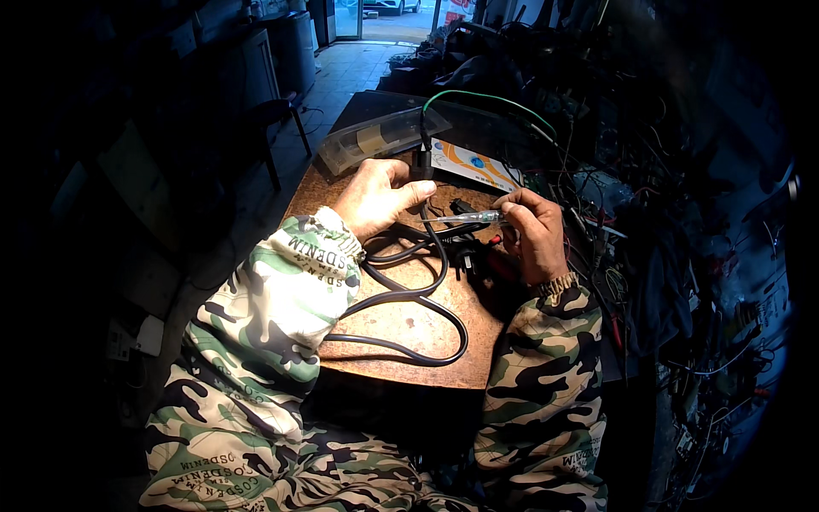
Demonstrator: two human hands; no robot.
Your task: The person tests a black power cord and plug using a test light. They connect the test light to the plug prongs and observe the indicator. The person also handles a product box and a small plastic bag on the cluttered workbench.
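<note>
My left hand grips a black cord connector between thumb and fingers, above the wooden tabletop. My right hand is closed round the clear handle of a small screwdriver. Its thin shaft points left, toward the cord just below my left hand. A thick black power cord lies in loops on the wood beneath both hands. Beside my right hand lie a black plug and a small red-tipped piece. My fingers partly cover the connector.
A clear plastic tray and a white-and-orange box sit at the table's far side. A green wire arcs above them. Tangled wires and parts crowd the right. A dark stool stands on the floor at left.
</note>
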